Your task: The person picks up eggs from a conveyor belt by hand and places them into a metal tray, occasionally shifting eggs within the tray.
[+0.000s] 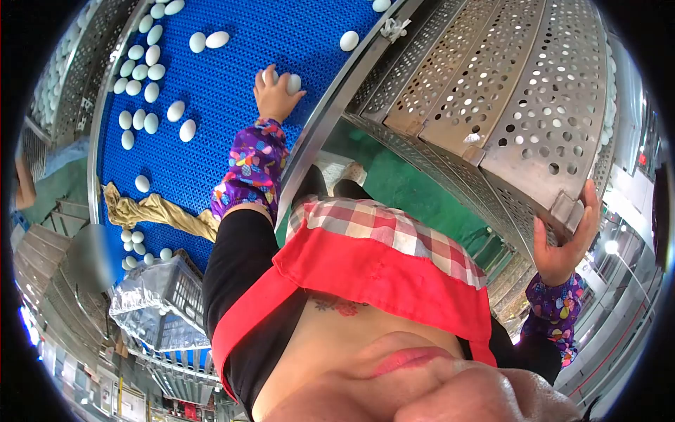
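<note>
My left hand point(276, 98) reaches over a blue mesh conveyor belt point(232, 112), its fingers curled down around white eggs point(294, 84). Two eggs show between the fingers and thumb; the palm side is hidden. On the far right, my right hand point(568, 243) is at the corner of a perforated metal drum or guard point(534, 105). Its thumb and fingers are spread on either side of a small metal bracket point(566, 211), with the fingertips right at the edge. Both forearms wear purple patterned sleeve covers.
Loose eggs point(139, 72) lie in groups along the belt's left side. A tan cloth point(158, 211) is draped across the belt beside a clear plastic crate point(158, 302). A metal rail point(316, 133) edges the belt, with green floor point(387, 169) beyond. Part of another person's arm point(24, 184) shows far left.
</note>
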`<state>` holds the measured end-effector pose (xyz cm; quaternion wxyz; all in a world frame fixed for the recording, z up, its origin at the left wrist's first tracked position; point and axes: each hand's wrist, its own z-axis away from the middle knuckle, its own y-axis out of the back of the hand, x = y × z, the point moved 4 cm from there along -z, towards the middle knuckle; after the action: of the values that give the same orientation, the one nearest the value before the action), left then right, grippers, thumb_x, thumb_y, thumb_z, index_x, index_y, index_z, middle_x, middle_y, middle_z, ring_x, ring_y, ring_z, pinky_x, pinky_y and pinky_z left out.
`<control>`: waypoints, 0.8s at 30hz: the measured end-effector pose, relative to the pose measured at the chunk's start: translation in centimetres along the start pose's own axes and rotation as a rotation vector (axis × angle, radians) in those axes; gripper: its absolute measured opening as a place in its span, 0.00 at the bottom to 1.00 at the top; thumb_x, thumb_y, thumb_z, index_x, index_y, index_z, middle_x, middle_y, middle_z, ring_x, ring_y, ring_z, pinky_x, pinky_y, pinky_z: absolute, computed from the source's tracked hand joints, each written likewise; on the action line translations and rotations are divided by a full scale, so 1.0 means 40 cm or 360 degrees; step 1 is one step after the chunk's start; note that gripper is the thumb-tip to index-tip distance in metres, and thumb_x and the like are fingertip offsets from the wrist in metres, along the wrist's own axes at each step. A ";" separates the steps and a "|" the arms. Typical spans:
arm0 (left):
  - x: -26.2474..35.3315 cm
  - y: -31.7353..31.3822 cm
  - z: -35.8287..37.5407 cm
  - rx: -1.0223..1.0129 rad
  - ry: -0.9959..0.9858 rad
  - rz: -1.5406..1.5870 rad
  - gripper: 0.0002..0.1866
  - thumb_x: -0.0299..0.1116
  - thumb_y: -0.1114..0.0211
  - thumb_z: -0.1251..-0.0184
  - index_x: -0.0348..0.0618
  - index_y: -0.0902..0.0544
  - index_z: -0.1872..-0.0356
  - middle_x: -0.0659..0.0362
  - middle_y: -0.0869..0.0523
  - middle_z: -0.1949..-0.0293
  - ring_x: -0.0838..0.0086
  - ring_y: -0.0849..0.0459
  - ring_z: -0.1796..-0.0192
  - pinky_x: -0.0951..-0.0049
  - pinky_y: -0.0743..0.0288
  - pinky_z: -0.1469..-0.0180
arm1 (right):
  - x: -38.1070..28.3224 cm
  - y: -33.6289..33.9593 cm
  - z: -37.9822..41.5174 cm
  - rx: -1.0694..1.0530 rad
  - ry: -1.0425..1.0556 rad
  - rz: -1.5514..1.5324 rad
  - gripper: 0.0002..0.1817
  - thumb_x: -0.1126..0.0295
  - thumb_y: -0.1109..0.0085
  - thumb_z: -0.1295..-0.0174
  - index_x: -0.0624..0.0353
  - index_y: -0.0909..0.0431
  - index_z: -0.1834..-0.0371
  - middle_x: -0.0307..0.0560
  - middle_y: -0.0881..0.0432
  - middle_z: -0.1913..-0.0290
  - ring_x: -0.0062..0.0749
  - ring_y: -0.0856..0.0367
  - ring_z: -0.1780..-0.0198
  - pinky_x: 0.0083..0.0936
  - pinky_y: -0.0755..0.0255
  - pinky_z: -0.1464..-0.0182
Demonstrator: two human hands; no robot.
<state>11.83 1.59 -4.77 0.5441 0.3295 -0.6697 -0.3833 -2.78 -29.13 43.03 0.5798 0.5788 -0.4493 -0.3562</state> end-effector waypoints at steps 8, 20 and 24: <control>0.047 -0.027 0.078 0.0014 0.0048 0.0095 0.20 0.40 0.27 0.56 0.55 0.16 0.57 0.49 0.33 0.36 0.47 0.29 0.45 0.56 0.27 0.47 | -0.008 0.014 -0.017 0.0046 0.0099 0.0068 0.47 0.71 0.30 0.54 0.55 0.46 0.29 0.64 0.34 0.34 0.56 0.31 0.36 0.55 0.44 0.35; -0.038 -0.095 0.149 0.0135 0.1490 0.2802 0.17 0.45 0.36 0.38 0.49 0.24 0.54 0.59 0.23 0.63 0.65 0.20 0.66 0.68 0.22 0.63 | 0.001 0.056 0.005 0.0127 0.0006 -0.0126 0.45 0.68 0.27 0.63 0.46 0.34 0.33 0.45 0.36 0.31 0.38 0.28 0.40 0.43 0.39 0.36; 0.148 0.152 0.120 0.0405 0.1385 0.3440 0.22 0.56 0.41 0.38 0.48 0.24 0.55 0.58 0.20 0.57 0.59 0.20 0.62 0.56 0.23 0.59 | 0.033 0.072 0.053 0.0228 0.0073 -0.0225 0.44 0.65 0.29 0.59 0.48 0.35 0.32 0.44 0.35 0.34 0.37 0.31 0.39 0.38 0.42 0.37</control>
<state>5.84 0.24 2.78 0.7332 -0.2556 -0.3921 0.4932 -4.60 -30.90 45.87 0.5205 0.6571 -0.4182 -0.3498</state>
